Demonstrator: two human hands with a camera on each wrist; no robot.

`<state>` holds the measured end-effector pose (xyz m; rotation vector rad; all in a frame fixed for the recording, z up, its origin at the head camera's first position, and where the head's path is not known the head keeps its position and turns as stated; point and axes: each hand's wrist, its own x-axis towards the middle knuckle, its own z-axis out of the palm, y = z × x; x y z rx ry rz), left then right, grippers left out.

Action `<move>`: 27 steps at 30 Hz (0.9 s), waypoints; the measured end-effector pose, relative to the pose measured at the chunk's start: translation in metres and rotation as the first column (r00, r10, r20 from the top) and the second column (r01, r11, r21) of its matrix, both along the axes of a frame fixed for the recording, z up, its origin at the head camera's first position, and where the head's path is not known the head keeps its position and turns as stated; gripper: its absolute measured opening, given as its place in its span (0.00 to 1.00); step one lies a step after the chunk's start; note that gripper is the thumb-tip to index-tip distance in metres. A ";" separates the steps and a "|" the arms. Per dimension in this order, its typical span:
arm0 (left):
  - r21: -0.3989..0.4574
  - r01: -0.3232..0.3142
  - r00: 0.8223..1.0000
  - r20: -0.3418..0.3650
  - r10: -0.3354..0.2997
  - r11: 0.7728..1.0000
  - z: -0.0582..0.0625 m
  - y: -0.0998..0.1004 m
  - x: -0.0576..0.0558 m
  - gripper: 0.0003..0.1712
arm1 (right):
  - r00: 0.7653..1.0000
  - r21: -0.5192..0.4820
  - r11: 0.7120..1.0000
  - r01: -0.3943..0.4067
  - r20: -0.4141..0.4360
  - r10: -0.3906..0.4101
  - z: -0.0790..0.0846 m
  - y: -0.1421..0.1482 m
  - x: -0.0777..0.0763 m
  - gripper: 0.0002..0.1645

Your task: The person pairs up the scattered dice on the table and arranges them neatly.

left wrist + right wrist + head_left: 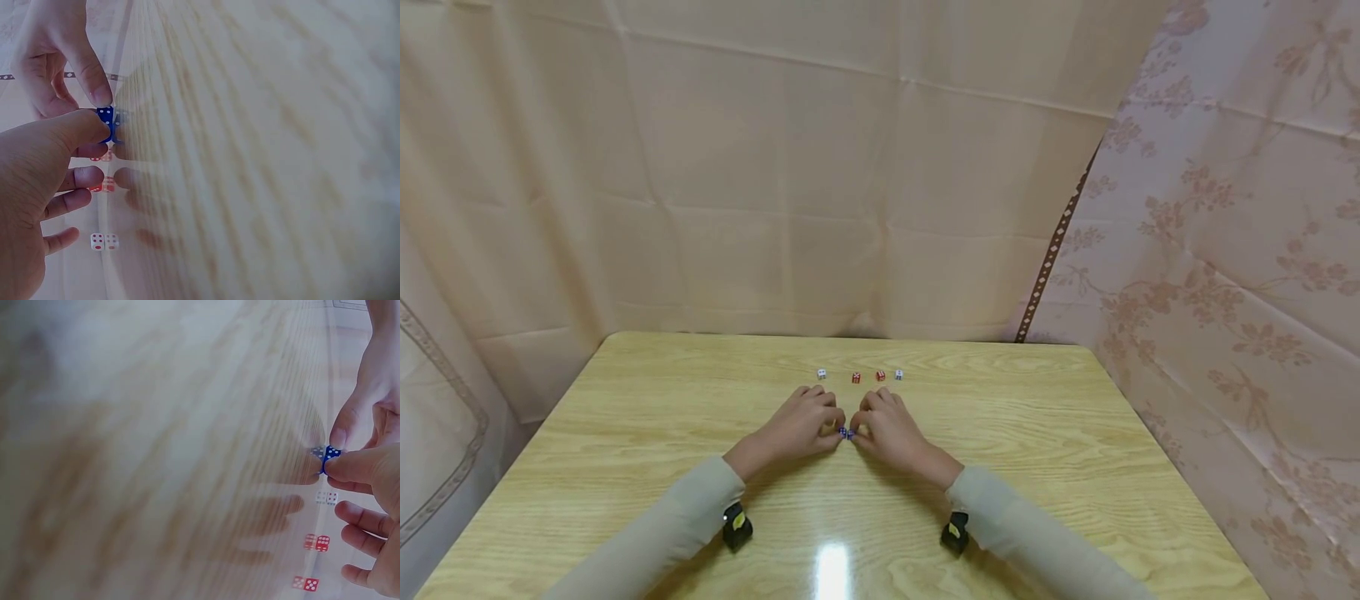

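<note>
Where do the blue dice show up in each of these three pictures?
Head: blue dice just left of centre, between the left hand and right hand.
Left wrist: upper left.
Right wrist: right side, about mid-height.
Shared landmark: the red dice, beyond the blue ones in head, below them in both wrist views.

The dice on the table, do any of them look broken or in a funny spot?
None looks broken that I can see. One slightly odd bit: in the far row, the leftmost white die sits farther from its neighbouring red die than the others sit from theirs, so the spacing looks uneven.
</note>
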<state>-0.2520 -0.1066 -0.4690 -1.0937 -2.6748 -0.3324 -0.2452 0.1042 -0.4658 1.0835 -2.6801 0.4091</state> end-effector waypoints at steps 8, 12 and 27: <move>0.002 0.001 1.000 -0.007 -0.001 1.000 -0.001 0.000 0.000 0.05 | 1.000 0.004 1.000 0.006 -0.004 -0.006 0.001 -0.001 0.001 0.04; 0.000 -0.002 1.000 0.005 0.002 1.000 -0.001 0.001 0.000 0.05 | 1.000 0.003 1.000 0.008 -0.005 -0.008 0.000 -0.001 0.001 0.04; -0.002 -0.014 1.000 0.025 0.014 1.000 0.001 0.003 0.001 0.05 | 1.000 0.000 1.000 0.019 0.000 -0.019 0.001 0.000 0.002 0.05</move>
